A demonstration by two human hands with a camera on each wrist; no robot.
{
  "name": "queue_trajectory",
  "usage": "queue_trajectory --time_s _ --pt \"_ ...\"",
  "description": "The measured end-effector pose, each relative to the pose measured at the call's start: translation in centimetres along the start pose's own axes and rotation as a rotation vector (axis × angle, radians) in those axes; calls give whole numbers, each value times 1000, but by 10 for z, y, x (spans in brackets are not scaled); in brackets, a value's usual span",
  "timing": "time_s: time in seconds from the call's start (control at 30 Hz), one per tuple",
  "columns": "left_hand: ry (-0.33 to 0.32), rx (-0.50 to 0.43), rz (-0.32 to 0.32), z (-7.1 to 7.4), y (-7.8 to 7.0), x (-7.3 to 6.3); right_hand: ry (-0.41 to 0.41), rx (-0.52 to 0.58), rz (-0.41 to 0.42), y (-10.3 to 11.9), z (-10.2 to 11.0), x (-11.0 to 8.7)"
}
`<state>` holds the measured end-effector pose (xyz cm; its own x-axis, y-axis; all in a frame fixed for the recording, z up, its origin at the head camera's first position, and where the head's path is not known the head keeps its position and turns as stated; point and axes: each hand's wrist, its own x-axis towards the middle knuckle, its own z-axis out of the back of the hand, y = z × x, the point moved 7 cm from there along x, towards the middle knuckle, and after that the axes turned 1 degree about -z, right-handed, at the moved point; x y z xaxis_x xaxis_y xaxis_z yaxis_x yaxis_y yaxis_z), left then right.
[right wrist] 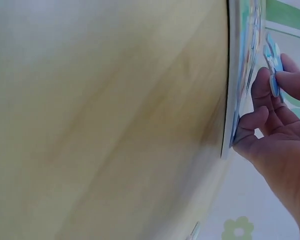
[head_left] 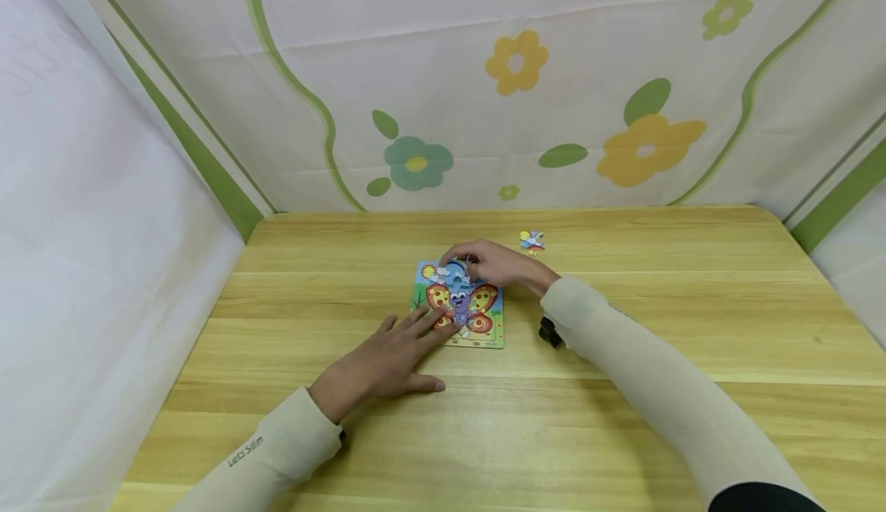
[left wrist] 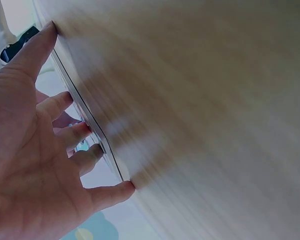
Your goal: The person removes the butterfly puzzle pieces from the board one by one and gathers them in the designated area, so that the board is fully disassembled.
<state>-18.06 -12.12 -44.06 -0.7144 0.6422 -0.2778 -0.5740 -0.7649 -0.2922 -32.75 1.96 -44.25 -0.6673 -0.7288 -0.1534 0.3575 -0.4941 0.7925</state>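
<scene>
A square jigsaw board [head_left: 497,339] with a purple, orange-winged butterfly picture lies flat on the table. My left hand [head_left: 388,354] rests with spread, straight fingers on its lower left part, and the thumb lies on the wood. In the left wrist view the fingertips [left wrist: 95,150] touch the board's edge. Over the board's upper part my right hand [head_left: 494,260] pinches a light-blue puzzle piece [right wrist: 272,62] between thumb and fingers. That piece stands tilted, raised off the board [right wrist: 233,95] in the right wrist view, while a lower finger touches the board's corner.
A loose puzzle piece [head_left: 532,241] with yellow, white and red print lies on the table [head_left: 657,304], beyond the board to the right. White cloth walls [head_left: 457,58] with printed flowers stand behind and at the sides of the table.
</scene>
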Motion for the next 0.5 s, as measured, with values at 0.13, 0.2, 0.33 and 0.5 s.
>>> queue_trajectory --time_s 0.13,0.2,0.33,0.5 --pt "1 -1 1 1 -1 0 -10 19 -4 1 2 -1" --pt "2 -3 2 1 -1 0 -16 20 2 1 3 -1" --pt "3 -6 4 1 -1 -1 -43 20 15 -1 5 -2" --pt "3 -7 3 1 -1 -1 -79 63 19 -4 9 -4"
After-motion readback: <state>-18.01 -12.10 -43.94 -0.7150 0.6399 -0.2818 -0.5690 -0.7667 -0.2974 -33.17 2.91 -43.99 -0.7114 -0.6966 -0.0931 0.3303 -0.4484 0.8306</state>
